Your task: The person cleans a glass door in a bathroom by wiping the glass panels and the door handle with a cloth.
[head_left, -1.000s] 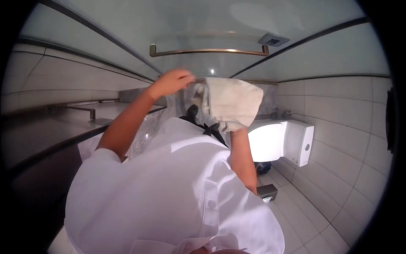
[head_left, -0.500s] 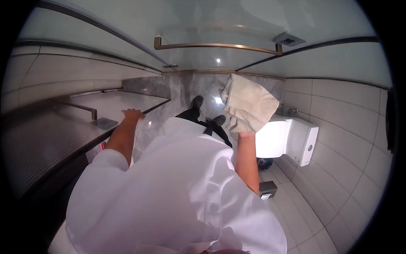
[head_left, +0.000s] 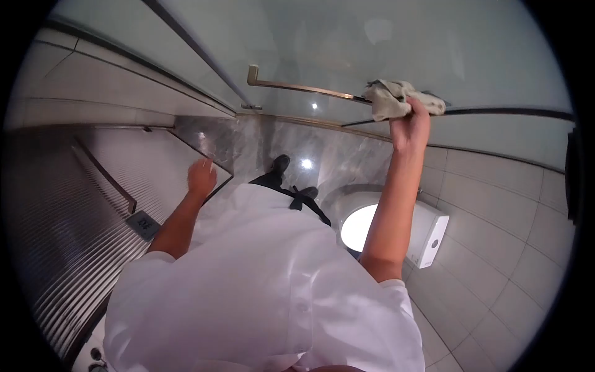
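Observation:
My right hand (head_left: 411, 127) is closed on a bunched beige cloth (head_left: 388, 99). The cloth lies against the right end of a brass-coloured bar handle (head_left: 304, 88) on the frosted glass panel (head_left: 297, 37), covering that end. On the left, my left hand (head_left: 202, 178) appears over the corner of a ribbed glass door (head_left: 164, 164). Its fingers are blurred and partly hidden, and whether it touches the door I cannot tell.
A white toilet (head_left: 358, 228) stands at the right, partly behind my right forearm. Pale tiles (head_left: 489, 204) line the right wall. The ribbed door carries a metal handle (head_left: 105, 173) and a small grey plate (head_left: 143, 225). Grey marble flooring (head_left: 248, 139) shows around my shoes.
My right hand has carried the cloth up and right, from above the toilet to the bar handle, and the cloth is now bunched. The ribbed door shows at a different angle by my left hand.

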`<action>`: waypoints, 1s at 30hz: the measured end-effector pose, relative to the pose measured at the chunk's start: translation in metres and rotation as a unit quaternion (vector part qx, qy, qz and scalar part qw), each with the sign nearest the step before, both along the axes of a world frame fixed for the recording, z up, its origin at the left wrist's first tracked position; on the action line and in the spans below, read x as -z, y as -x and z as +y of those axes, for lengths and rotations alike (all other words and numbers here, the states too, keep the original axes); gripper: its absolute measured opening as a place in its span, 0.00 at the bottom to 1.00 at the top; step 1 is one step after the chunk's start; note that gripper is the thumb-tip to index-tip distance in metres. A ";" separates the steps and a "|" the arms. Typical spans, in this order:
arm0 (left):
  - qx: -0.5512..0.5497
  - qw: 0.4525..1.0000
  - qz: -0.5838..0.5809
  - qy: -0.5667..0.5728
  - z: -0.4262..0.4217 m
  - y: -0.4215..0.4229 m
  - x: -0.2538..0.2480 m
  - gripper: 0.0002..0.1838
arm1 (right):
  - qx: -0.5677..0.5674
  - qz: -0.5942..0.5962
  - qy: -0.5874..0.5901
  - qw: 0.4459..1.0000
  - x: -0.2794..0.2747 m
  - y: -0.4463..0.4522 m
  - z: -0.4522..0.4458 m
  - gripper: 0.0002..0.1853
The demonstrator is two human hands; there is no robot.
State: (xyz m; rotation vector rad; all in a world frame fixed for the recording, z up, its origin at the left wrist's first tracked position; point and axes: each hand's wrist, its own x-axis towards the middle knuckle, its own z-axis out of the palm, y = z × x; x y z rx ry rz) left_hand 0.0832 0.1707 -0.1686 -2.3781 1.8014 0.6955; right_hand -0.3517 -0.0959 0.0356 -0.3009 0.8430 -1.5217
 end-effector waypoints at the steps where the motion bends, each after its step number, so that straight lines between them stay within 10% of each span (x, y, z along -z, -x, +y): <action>1: 0.076 0.954 0.025 0.290 -0.036 0.021 -0.017 0.18 | -0.019 0.026 -0.046 0.998 0.008 -0.007 -0.012 0.17; 6: 0.193 0.847 0.170 0.465 -0.193 0.116 -0.160 0.18 | -0.207 -0.043 -0.163 0.964 0.033 -0.108 -0.012 0.09; 12: 0.193 0.938 0.052 0.282 -0.243 0.134 -0.105 0.14 | -0.210 -0.125 -0.174 0.954 0.085 -0.126 -0.040 0.09; 13: 0.192 0.939 0.055 0.280 -0.244 0.134 -0.104 0.14 | -0.258 0.230 -0.091 0.934 0.091 -0.081 -0.050 0.13; 14: 0.198 0.936 0.061 0.285 -0.245 0.132 -0.102 0.14 | -0.275 0.552 0.003 0.787 0.092 -0.042 -0.057 0.18; 16: 0.203 0.933 0.070 0.288 -0.244 0.131 -0.100 0.13 | -0.167 0.592 0.123 0.779 0.050 0.027 -0.035 0.20; 18: 0.190 0.926 0.091 0.313 -0.242 0.132 -0.099 0.13 | -0.028 0.044 -0.161 0.986 0.037 0.051 -0.067 0.15; 19: 0.188 0.926 0.092 0.314 -0.243 0.134 -0.098 0.13 | -0.029 0.045 -0.161 0.986 0.046 0.052 -0.068 0.15; 20: 0.180 0.922 0.096 0.330 -0.244 0.136 -0.096 0.13 | -0.151 0.357 -0.016 0.922 0.059 0.050 -0.069 0.14; 21: 0.172 0.918 0.102 0.343 -0.243 0.138 -0.094 0.14 | -0.254 0.620 0.128 0.731 0.072 0.044 -0.068 0.14; 24: 0.159 0.922 0.108 0.337 -0.240 0.142 -0.098 0.14 | -0.239 0.495 -0.033 0.835 0.109 -0.041 -0.073 0.15; 28: 0.153 0.917 0.121 0.348 -0.242 0.145 -0.097 0.14 | -0.419 0.698 0.024 0.580 0.056 -0.089 -0.064 0.13; 30: 0.151 0.917 0.122 0.348 -0.244 0.145 -0.096 0.15 | -0.353 0.555 -0.051 0.752 0.031 -0.062 -0.065 0.15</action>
